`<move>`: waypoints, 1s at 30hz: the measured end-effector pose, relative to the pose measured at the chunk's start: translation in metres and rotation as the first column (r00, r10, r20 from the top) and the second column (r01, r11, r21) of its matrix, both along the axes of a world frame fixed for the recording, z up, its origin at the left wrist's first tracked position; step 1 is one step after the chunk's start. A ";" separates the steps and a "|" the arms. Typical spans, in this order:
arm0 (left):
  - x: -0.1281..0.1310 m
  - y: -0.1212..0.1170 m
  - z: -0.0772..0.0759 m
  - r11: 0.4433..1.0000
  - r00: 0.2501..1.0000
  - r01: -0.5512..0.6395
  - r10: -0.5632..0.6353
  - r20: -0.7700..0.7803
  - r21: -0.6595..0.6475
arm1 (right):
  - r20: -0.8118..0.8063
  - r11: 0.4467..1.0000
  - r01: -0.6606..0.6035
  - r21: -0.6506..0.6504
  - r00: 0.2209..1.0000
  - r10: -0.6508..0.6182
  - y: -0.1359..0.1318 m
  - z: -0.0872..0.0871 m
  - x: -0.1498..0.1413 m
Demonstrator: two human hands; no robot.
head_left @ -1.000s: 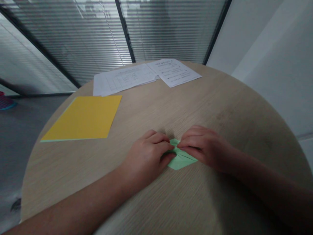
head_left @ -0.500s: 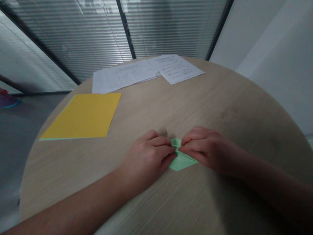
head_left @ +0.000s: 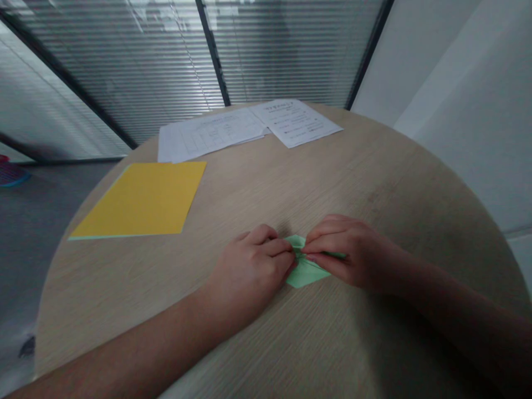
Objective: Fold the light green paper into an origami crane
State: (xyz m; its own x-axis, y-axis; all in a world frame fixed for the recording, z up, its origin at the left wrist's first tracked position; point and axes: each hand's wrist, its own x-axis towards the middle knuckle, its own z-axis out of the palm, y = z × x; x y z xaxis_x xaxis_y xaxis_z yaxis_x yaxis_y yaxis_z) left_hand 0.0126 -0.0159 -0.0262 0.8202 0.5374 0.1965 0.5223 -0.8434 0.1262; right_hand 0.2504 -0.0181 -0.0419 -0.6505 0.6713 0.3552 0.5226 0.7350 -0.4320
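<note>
Both left hand (head_left: 258,269) and right hand (head_left: 349,250) pinch folded green paper (head_left: 304,275) — fingers close together

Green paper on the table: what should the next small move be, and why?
I'd press the fold flat with the right hand while the left hand steadies the green paper. Both hands are at its middle, crease lines show there, and a strip of green shows within the right hand's pinch, suggesting it isn't flat yet.
</note>
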 end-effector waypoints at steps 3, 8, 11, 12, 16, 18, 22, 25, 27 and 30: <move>0.000 0.000 -0.001 1.000 1.000 -0.014 0.014 -0.007 -0.003 | 0.010 0.999 0.019 0.044 1.000 -0.019 0.002 -0.003 -0.003; 0.001 0.000 0.000 0.999 0.999 -0.033 0.032 -0.031 -0.015 | 0.134 0.998 0.024 0.051 0.990 -0.030 0.000 0.001 -0.006; 0.001 0.000 0.000 0.999 0.998 -0.045 0.044 -0.047 -0.018 | 0.200 0.995 0.062 0.079 0.977 -0.076 -0.003 0.009 -0.004; 0.001 -0.001 0.000 0.999 0.998 -0.049 0.048 -0.051 -0.020 | 0.225 0.992 0.077 0.101 0.969 -0.098 -0.005 0.011 -0.003; 0.002 -0.003 0.000 0.998 0.997 -0.068 0.068 -0.044 0.006 | 0.324 0.979 0.130 0.160 0.929 -0.176 -0.013 0.021 -0.001; 0.002 -0.004 0.001 0.997 0.996 -0.077 0.078 -0.036 0.028 | 0.363 0.977 0.139 0.160 0.912 -0.189 -0.017 0.023 -0.001; 0.003 -0.006 0.003 0.991 0.991 -0.121 0.124 -0.056 0.055 | 0.400 0.975 0.155 0.160 0.893 -0.208 -0.022 0.025 -0.002; 0.003 -0.008 0.005 0.981 0.980 -0.172 0.180 -0.080 0.091 | 0.397 0.969 0.180 0.168 0.887 -0.234 -0.026 0.025 -0.003; 0.004 -0.009 0.008 0.972 0.971 -0.196 0.210 -0.113 0.127 | 0.395 0.964 0.201 0.176 0.882 -0.256 -0.028 0.026 -0.004; 0.006 -0.012 0.011 0.956 0.950 -0.234 0.264 -0.169 0.177 | 0.400 0.956 0.214 0.203 0.873 -0.280 -0.031 0.025 -0.006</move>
State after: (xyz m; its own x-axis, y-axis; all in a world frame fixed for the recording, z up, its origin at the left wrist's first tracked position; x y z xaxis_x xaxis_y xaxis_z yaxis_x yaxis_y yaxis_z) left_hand 0.0185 -0.0278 -0.0149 0.6940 0.7048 0.1470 0.7197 -0.6845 -0.1158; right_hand 0.2442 -0.0490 -0.0167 -0.5801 0.7912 0.1936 0.8029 0.5955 -0.0279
